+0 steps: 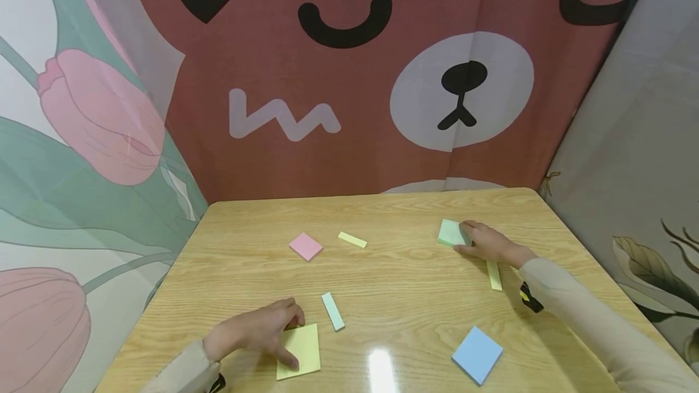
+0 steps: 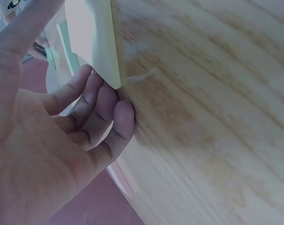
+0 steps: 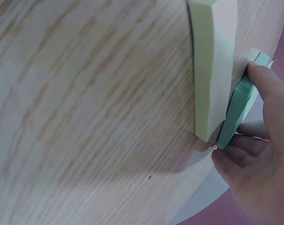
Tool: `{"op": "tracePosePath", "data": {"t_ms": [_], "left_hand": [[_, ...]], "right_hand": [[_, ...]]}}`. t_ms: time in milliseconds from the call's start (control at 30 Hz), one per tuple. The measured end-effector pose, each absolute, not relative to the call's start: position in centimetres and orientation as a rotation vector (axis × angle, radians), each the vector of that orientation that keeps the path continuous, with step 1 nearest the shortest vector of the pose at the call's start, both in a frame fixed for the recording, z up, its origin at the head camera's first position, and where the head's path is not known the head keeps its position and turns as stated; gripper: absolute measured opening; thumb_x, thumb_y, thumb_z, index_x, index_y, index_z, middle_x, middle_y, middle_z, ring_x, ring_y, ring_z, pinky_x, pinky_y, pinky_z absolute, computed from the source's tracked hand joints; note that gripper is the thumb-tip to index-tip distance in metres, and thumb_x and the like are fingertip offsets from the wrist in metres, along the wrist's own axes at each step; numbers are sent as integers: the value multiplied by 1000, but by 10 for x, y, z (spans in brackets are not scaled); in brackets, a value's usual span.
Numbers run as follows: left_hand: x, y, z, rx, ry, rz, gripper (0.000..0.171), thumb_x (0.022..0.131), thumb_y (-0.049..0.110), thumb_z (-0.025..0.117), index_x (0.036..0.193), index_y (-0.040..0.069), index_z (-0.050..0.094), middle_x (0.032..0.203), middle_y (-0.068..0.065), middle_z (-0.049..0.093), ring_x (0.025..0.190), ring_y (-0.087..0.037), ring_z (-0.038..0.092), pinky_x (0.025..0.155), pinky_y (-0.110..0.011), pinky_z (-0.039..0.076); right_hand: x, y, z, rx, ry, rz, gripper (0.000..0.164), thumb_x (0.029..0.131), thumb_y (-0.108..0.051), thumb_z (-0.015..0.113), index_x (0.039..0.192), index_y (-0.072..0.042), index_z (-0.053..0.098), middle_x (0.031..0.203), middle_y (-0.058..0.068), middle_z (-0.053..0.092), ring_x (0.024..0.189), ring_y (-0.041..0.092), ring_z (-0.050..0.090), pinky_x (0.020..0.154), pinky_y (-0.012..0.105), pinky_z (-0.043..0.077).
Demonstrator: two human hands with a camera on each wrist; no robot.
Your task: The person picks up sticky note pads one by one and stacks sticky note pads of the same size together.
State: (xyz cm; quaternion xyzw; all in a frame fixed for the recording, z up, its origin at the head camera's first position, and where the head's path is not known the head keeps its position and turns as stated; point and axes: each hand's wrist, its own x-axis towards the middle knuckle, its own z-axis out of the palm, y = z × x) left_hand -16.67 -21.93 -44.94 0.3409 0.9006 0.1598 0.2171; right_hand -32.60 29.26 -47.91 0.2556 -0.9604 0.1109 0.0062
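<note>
A yellow square sticky note pad point(image 1: 306, 347) lies on the near left of the table. My left hand point(image 1: 267, 329) is over its left side, the thumb across the pad and the bent fingers at its far edge. In the left wrist view those fingertips point(image 2: 124, 112) rest by a corner of the yellow pad point(image 2: 95, 42). At the back right, my right hand point(image 1: 491, 243) grips a green sticky note pad point(image 1: 450, 232). The right wrist view has the thumb at one end of this green pad point(image 3: 236, 110) and fingers at the other.
A pink square pad point(image 1: 306, 247) and a narrow yellow pad point(image 1: 352, 239) lie toward the back. One narrow pale green pad point(image 1: 333, 311) is right of my left hand. Below my right wrist lies another narrow yellow pad point(image 1: 494, 275); a blue square pad point(image 1: 477, 355) sits front right.
</note>
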Motion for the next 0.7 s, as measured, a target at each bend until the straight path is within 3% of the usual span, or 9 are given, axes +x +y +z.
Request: {"op": "tracePosePath", "data": {"t_ms": [700], "left_hand": [[-163,-218,-448,925,2478,459,65,61,56,68,108,17,46,93,9,39,87,-8,40,72,-22,42]], "right_hand": [[-323,291,-478,800,-2992,362,71,84,-41,56,126,13,37,125,32,38,113,44,39,89,52,35]]}}
